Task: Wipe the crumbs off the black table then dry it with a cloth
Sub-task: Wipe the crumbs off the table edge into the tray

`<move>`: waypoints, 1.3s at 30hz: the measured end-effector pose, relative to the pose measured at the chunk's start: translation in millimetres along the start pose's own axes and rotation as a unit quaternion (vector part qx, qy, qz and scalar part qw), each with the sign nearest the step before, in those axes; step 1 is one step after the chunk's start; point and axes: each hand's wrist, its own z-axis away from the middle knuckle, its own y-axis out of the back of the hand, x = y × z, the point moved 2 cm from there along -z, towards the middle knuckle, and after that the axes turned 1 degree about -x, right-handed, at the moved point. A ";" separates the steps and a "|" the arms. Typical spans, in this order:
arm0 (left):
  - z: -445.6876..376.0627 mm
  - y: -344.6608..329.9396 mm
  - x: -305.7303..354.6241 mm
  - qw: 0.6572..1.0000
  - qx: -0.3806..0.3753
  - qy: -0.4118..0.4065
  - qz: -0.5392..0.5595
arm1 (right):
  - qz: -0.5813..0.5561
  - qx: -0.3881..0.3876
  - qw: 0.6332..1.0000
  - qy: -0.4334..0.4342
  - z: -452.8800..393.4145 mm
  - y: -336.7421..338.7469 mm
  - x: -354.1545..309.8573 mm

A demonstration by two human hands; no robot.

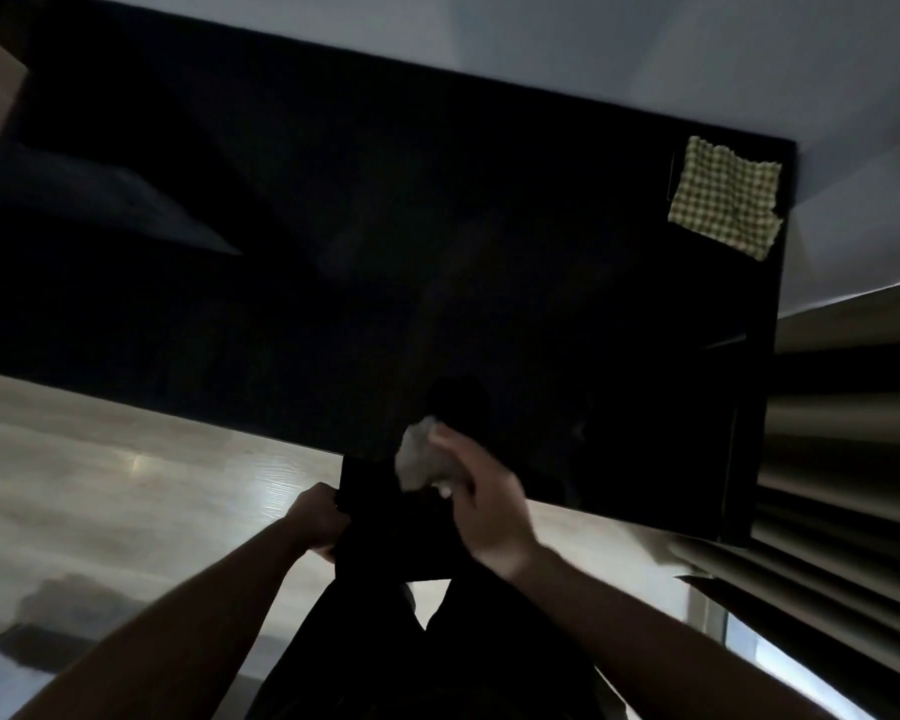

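Note:
The black table (385, 226) fills most of the view, glossy and dark. At its near edge my right hand (481, 504) grips a crumpled grey-white wipe (419, 457) that lies on the tabletop edge. Just below that edge my left hand (320, 519) holds the side of a flat black object (391, 532), which is held under the wipe; what it is I cannot tell. A yellow-green checked cloth (726, 197) lies flat on the table's far right corner. No crumbs show in the dim, blurred picture.
Pale wood floor (126, 459) lies to the left of and below the table. A white wall (645, 54) runs behind it. Pleated curtains (842, 459) hang at the right. My dark-clothed legs (437, 657) are below the hands.

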 end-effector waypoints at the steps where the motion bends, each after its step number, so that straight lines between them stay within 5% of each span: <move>1: -0.9 0.5 0.7 1.000 0.000 0.004 0.004 | -0.005 0.029 1.000 0.002 -16.0 17.5 -3.1; 10: -13.2 0.0 5.4 0.996 -0.019 0.052 0.074 | 0.152 0.230 0.961 0.016 -191.3 210.6 -8.8; 18: -16.1 2.8 9.5 0.993 0.000 0.076 0.093 | 0.304 0.143 0.939 -0.069 -288.8 274.9 10.3; 29: -12.5 16.6 2.3 0.995 -0.003 0.047 0.089 | 0.328 0.154 0.932 0.011 -154.2 111.5 32.2; 34: -2.9 20.0 -2.3 1.000 0.016 -0.002 -0.005 | 0.233 0.062 0.968 0.068 -52.0 -10.1 36.1; 39: -3.3 18.1 -16.1 1.000 -0.008 -0.009 0.006 | 0.233 -0.054 0.962 0.130 28.4 -86.9 37.7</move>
